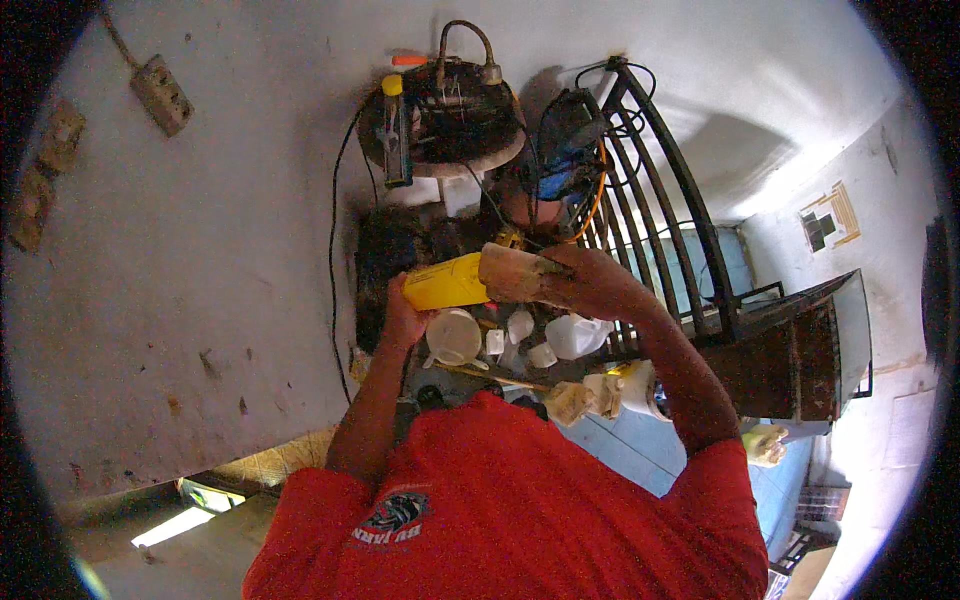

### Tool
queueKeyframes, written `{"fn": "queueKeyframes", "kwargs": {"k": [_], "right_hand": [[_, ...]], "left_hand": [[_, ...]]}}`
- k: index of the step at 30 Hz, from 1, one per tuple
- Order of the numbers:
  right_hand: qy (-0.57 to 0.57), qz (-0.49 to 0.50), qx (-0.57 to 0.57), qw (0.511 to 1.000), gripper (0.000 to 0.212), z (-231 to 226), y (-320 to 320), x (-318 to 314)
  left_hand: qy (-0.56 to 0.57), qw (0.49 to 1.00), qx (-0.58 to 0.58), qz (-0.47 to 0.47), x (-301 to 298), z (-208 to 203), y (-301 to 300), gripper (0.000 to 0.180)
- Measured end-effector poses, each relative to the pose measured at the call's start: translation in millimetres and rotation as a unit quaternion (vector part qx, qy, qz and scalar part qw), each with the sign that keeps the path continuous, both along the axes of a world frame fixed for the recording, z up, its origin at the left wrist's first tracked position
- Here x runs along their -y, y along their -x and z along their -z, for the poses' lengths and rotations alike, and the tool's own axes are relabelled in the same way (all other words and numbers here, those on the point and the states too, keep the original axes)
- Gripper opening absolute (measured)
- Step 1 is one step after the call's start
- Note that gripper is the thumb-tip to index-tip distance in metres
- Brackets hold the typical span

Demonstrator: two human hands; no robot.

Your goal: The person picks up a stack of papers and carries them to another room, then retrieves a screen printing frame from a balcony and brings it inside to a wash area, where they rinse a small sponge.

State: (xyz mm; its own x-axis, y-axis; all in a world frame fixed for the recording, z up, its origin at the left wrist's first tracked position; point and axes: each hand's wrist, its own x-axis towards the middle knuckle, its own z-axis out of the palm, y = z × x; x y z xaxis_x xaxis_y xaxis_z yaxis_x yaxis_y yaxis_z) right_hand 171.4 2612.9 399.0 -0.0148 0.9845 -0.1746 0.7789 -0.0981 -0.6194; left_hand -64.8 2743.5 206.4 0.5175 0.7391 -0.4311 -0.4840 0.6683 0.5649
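Note:
A bright yellow, box-like container (446, 283) lies across the space in front of my chest. My left hand (404, 312) is closed on its left end. Against its right end sits a stained beige, blunt-shaped piece (512, 273), whose kind I cannot make out. My right hand (580, 278) grips the far side of that beige piece. Just below the yellow container stands a round, cloudy plastic tub (453, 337). To its right are a small white block-like thing (494, 342) and a white plastic jug (577, 337).
Beyond my hands is a round dark basin-like thing (498, 162) with a yellow-topped tool (396, 135) at its left. A black barred metal frame (690, 215) rises at the right, with cables around it. Pale chunks (570, 403) lie near blue floor tiles (630, 445).

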Motion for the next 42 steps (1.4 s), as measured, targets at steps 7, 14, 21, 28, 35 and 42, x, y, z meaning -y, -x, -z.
{"fn": "queueKeyframes", "kwargs": {"k": [7, 14, 21, 28, 35, 42], "right_hand": [[0.074, -0.169, 0.143, 0.972, 0.030, -14, -3, 2], [0.092, -0.181, 0.219, 0.954, 0.030, -22, 9, -1], [-0.067, -0.104, 0.053, 0.991, 0.023, -14, 18, -5], [-0.012, 0.007, 0.075, 0.997, 0.026, 15, 34, -4], [-0.111, -0.016, 0.122, 0.986, 0.030, 31, 52, 3], [-0.091, 0.010, -0.043, 0.995, 0.029, 9, 42, 6]], "left_hand": [[-0.123, 0.990, -0.043, 0.057, 5, 23, 4, 0.042], [-0.145, 0.981, -0.094, 0.094, 18, 18, -2, 0.045], [-0.133, 0.981, -0.068, 0.123, 12, 26, 7, 0.047], [-0.164, 0.981, -0.066, 0.082, 22, 33, 6, 0.048], [-0.140, 0.984, -0.100, 0.058, 40, 36, 12, 0.048], [-0.064, 0.993, -0.028, 0.091, 32, 65, 27, 0.048]]}}
